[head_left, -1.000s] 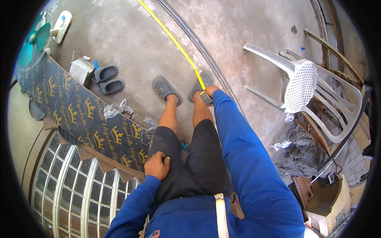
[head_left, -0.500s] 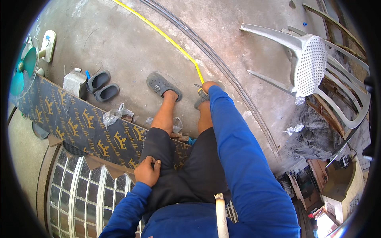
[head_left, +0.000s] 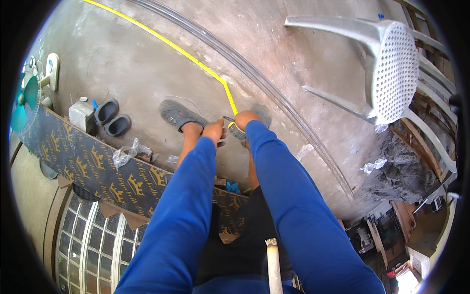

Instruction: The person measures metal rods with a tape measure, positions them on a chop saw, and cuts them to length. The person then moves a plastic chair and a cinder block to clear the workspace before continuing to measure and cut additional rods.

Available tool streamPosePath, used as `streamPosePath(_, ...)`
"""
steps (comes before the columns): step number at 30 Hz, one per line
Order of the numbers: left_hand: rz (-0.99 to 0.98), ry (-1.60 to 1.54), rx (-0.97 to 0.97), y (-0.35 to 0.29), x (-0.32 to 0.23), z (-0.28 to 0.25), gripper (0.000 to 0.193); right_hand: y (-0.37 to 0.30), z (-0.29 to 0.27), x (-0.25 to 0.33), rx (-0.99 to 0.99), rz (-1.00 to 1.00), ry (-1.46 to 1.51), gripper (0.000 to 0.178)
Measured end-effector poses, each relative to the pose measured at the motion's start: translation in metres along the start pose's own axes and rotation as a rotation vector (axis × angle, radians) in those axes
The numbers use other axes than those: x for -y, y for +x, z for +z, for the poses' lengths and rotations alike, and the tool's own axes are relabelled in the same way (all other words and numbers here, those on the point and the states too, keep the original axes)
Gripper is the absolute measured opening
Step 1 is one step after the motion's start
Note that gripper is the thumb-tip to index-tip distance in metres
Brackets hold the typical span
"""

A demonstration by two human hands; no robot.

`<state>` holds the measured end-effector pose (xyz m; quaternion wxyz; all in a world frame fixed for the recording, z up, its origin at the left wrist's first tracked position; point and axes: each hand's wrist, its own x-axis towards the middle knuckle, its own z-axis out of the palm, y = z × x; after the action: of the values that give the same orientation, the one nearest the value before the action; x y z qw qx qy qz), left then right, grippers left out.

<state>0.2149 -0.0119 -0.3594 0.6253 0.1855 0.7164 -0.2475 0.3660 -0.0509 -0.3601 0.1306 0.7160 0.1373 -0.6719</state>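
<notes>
A yellow tape measure blade (head_left: 196, 60) runs along the concrete floor from the far left and bends down to my right hand (head_left: 246, 119). My right hand is closed around the tape measure's near end, above my right shoe. Part of its yellow and dark case (head_left: 234, 128) shows beside my fingers, and the rest is hidden. My left hand (head_left: 213, 131) is just left of the case, with its fingers partly bent and apart; I see nothing held in it. A lit cigarette (head_left: 273, 267) juts up at the lower edge.
Long thin steel bars (head_left: 254, 73) lie right of the tape. A white plastic chair (head_left: 394, 73) is tipped over at the right, near a grey heap (head_left: 399, 166). At the left are a printed dark board (head_left: 93, 157), spare clogs (head_left: 111, 117), a concrete block (head_left: 82, 115) and a green-bladed fan (head_left: 24, 100).
My left hand has left my thigh and reached forward beside the tape measure. My right hand still grips the tape measure. The whole view has shifted slightly.
</notes>
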Motion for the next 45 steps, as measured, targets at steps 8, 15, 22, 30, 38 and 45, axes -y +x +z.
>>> streamPosePath(8, -0.125, -0.486, 0.362, 0.083, 0.033, 0.068, 0.03, 0.025, 0.002, -0.045, 0.074, -0.08, -0.035, 0.037)
streamPosePath(15, 0.043, -0.419, 0.207, 0.113, 0.043, 0.092, 0.025, 0.017, 0.002, -0.081, 0.101, -0.071, 0.117, 0.044)
streamPosePath(22, 0.041, -0.114, 0.095, 0.094, 0.036, 0.111, 0.024, -0.098, 0.043, -0.247, 0.099, -0.203, 0.2, 0.042)
streamPosePath(30, 0.058, -0.035, 0.096, 0.102, 0.043, 0.118, 0.021, -0.465, 0.072, -0.461, 0.223, 0.427, 0.579, 0.021)
streamPosePath(38, 0.058, -0.003, 0.065, 0.107, 0.035, 0.122, 0.028, -0.603, 0.124, -0.502, -0.017, 0.7, 0.877, 0.031)
streamPosePath(45, 0.043, 0.26, 0.066, 0.081, 0.038, 0.085, 0.065, -0.518, 0.107, -0.443, -0.171, 0.49, 0.371, 0.019)
